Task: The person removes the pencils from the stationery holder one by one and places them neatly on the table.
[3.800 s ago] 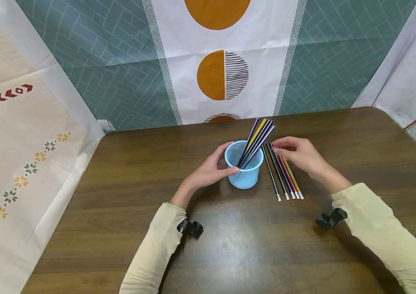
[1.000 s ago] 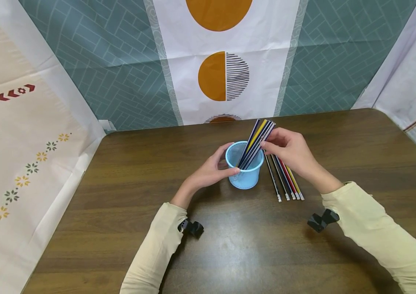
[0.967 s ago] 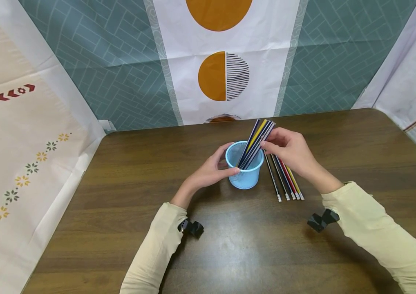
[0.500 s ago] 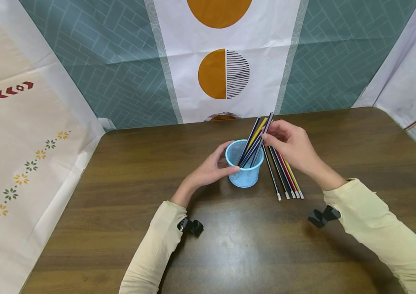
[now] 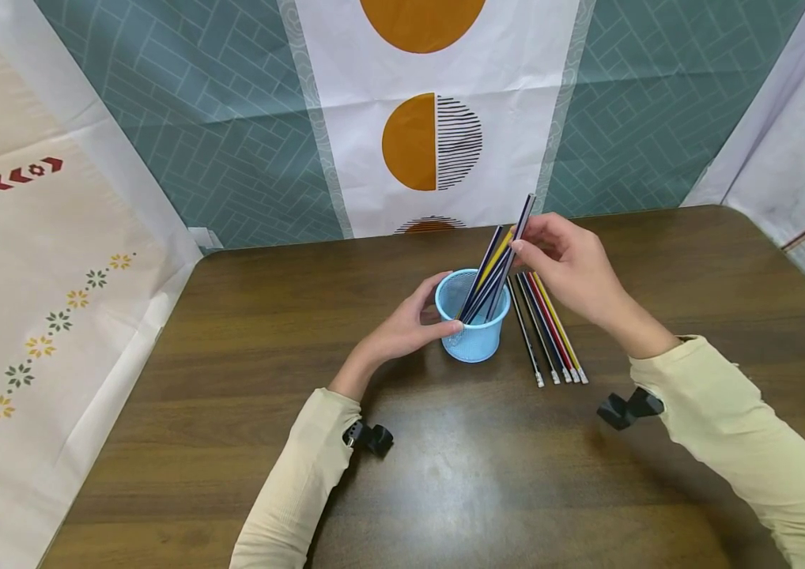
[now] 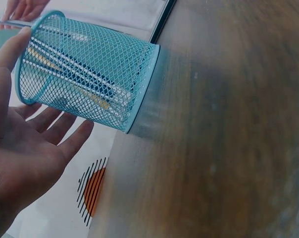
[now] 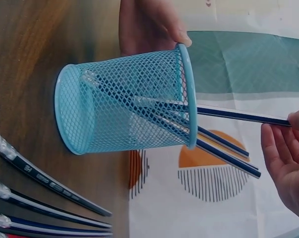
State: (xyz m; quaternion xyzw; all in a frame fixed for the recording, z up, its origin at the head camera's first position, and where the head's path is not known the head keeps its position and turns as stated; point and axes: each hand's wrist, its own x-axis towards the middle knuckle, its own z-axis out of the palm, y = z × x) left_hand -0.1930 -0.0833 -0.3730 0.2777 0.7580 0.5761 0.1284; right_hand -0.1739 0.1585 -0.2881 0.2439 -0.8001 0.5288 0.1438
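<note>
A light-blue mesh pencil cup (image 5: 472, 346) stands upright on the table. My left hand (image 5: 402, 328) holds it from the left, thumb at the rim and fingers around its far side. My right hand (image 5: 576, 273) pinches a dark blue and white striped pencil (image 5: 528, 209) near its upper end. That pencil's lower end is still inside the cup, and in the right wrist view its eraser (image 7: 145, 101) sits well above the cup's base. Several other pencils, one yellow (image 5: 500, 251), lean in the cup with their eraser ends down.
Right of the cup lies a row of several pencils, with a black pencil (image 5: 527, 336) nearest the cup and a yellow pencil (image 5: 562, 332) farthest. Their erasers point toward the near side. A patterned cloth (image 5: 345, 95) hangs behind the brown wooden table (image 5: 246, 379).
My right hand has gone from the row of pencils to the cup, taken hold of a striped pencil there and drawn it upward. My left hand has stayed on the cup.
</note>
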